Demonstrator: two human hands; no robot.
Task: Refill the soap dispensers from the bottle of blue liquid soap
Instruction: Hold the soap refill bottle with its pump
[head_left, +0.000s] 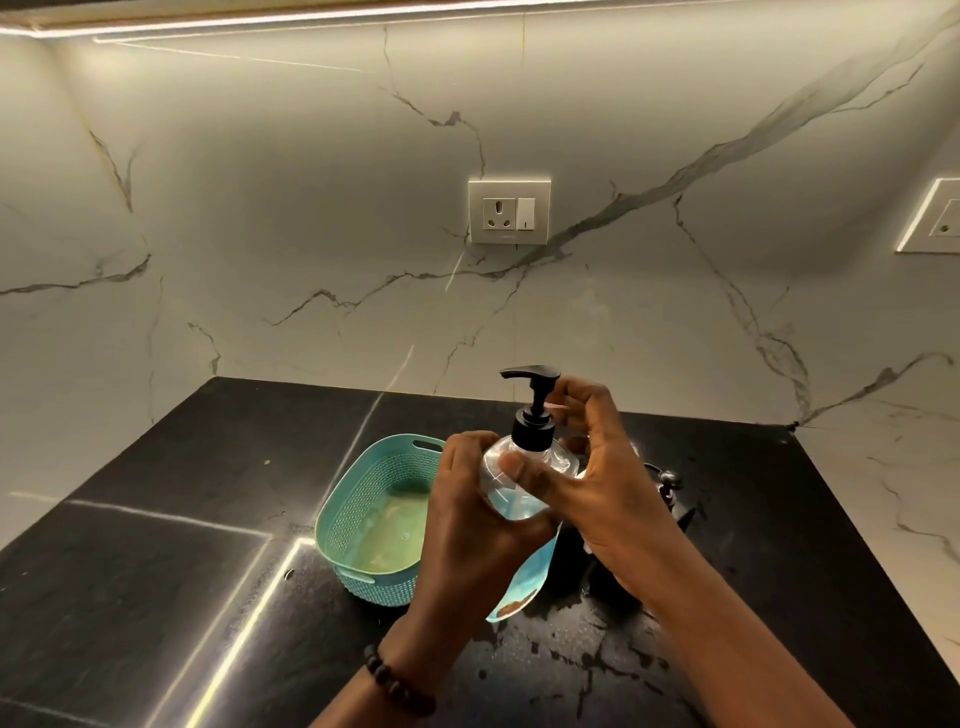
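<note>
A clear soap dispenser (524, 480) with a black pump head (532, 410) is held up above the black counter (182, 571), in front of the marble wall; the body is gripped by the left hand (467, 514), fingers wrapped behind it and thumb across the front; a little blue liquid is seen in the lower part, the rest appearing empty. The right hand (597, 467) is cupped beside and behind the pump, fingers curled near the collar; whether the collar is actually pinched cannot be told, since the contact is hidden by the pump. The step in hand is judged to be the unscrewing or re-seating of the pump, probably the former, given the low fill. A teal basket (363, 519) stands on the counter just left of the hands; a blue pouch-like item (519, 587) is partly seen under the wrists, possibly the soap supply; a dark pump-topped container (670, 493) is glimpsed behind the right hand. For the next move, a firm hold on the body is called for while the collar is turned and the pump with its tube lifted out straight; the neck is to be kept upright; drips on the counter are a risk.
</note>
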